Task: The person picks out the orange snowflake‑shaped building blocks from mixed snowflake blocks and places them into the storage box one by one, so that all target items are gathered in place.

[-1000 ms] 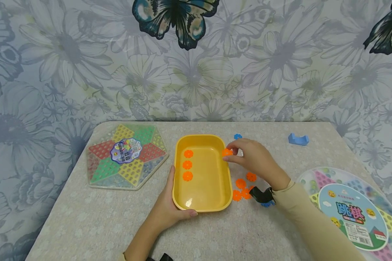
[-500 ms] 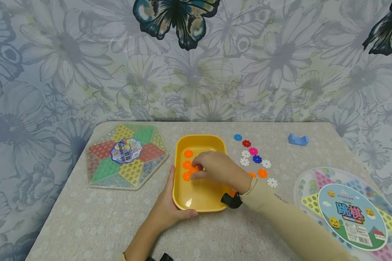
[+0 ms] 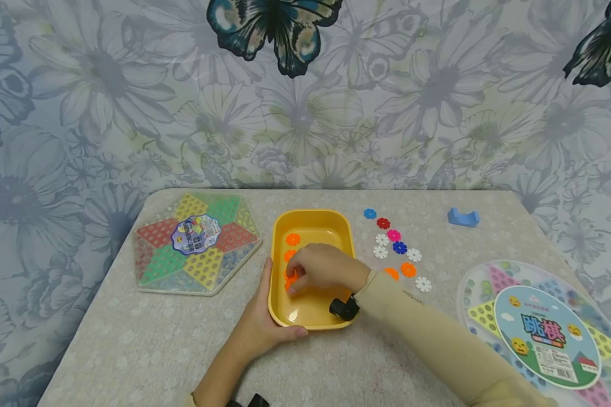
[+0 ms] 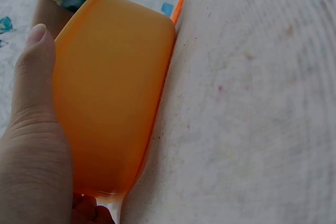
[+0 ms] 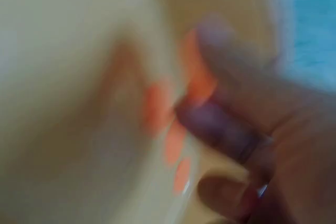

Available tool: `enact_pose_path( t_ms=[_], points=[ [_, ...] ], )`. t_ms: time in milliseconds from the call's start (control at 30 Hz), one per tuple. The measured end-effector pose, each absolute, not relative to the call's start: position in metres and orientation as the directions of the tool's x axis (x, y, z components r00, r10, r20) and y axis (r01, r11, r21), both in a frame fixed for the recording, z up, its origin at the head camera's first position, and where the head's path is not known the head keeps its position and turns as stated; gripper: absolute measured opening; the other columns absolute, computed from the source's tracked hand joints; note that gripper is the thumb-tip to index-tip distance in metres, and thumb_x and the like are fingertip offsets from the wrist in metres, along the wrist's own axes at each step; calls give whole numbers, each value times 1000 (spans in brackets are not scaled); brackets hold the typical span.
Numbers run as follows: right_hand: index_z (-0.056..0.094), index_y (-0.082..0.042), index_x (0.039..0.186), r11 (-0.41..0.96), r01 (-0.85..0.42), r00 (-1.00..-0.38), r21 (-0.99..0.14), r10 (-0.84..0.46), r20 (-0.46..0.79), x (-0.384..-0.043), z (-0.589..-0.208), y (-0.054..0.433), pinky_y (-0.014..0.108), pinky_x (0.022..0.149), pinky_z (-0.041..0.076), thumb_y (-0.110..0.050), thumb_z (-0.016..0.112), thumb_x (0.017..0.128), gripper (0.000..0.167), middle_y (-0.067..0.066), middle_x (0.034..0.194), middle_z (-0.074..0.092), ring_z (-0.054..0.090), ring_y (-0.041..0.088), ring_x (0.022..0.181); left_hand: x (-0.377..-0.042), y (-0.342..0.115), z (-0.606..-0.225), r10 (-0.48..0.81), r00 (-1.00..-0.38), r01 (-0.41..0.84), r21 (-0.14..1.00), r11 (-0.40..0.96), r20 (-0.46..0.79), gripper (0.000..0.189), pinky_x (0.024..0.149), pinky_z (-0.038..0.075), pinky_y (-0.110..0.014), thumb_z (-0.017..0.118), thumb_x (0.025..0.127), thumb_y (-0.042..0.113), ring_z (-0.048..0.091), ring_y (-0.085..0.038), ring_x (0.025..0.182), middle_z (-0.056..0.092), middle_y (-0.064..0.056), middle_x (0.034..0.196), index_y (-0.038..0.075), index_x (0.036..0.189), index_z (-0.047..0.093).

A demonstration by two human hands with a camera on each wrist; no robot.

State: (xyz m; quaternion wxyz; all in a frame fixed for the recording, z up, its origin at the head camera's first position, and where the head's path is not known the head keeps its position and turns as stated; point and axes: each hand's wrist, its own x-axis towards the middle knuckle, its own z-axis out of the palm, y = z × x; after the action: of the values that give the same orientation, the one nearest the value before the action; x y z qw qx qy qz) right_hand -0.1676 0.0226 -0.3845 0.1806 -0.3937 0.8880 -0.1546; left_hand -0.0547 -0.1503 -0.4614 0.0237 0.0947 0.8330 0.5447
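Note:
My left hand (image 3: 267, 322) grips the near left corner of a yellow plastic tray (image 3: 330, 230), its thumb along the near rim. In the left wrist view the tray's outer wall (image 4: 115, 77) fills the space beside the thumb. Inside the tray my right hand (image 3: 330, 265) pinches an orange flower-shaped disc (image 5: 197, 72) between thumb and finger, close to the tray's floor. Similar orange discs (image 3: 293, 239) lie in a column along the tray's left side, the lower ones partly hidden by the right hand. The right wrist view is blurred.
Loose flower discs in white, blue, red, pink and orange (image 3: 408, 269) lie right of the tray. A hexagonal game board (image 3: 157, 263) lies to the left, a round one (image 3: 549, 339) to the right. Farther back sits a small blue plastic piece (image 3: 464, 217). A flowered wall covering (image 3: 305, 124) rises behind.
My right hand has carried the orange disc from the tray's right rim to its left side, then slightly nearer to me. The left hand keeps its place on the tray.

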Motion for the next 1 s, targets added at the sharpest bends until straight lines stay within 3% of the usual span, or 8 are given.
enact_pose_path(
  t_ms=[233,533,800,1000],
  points=[
    [77,-20,97,580,-671,-554,-461,-806,-209,-174,-398,21,20,67,43,-40,84,77,28,-13,68,59,52,5,66,-56,-150,-460,180,-982,122,911,394,54,142,115,32,-52,94,62,40,34,-22,147,11,0,168,35,159,-9],
    [78,-25,86,544,-754,-526,-368,-836,-160,-170,-401,15,22,61,38,-39,84,77,18,-16,64,55,47,6,62,-56,-149,-459,176,-983,118,910,397,51,142,114,33,-53,95,62,40,35,-25,146,9,-3,168,31,160,-8],
    [78,-18,109,577,-714,-576,-397,-806,-136,-177,-369,27,24,73,48,-36,82,81,33,-12,73,64,55,8,72,-57,-150,-461,187,-980,126,924,361,61,143,114,34,-54,95,63,36,39,-22,144,15,-1,167,30,160,-9],
    [75,-18,116,614,-675,-648,-409,-759,-68,-181,-338,55,24,74,51,-35,77,86,35,-12,81,66,57,8,75,-56,-150,-462,188,-980,125,927,353,61,142,114,33,-54,95,63,34,38,-20,145,15,0,167,29,160,-10]
  ],
)
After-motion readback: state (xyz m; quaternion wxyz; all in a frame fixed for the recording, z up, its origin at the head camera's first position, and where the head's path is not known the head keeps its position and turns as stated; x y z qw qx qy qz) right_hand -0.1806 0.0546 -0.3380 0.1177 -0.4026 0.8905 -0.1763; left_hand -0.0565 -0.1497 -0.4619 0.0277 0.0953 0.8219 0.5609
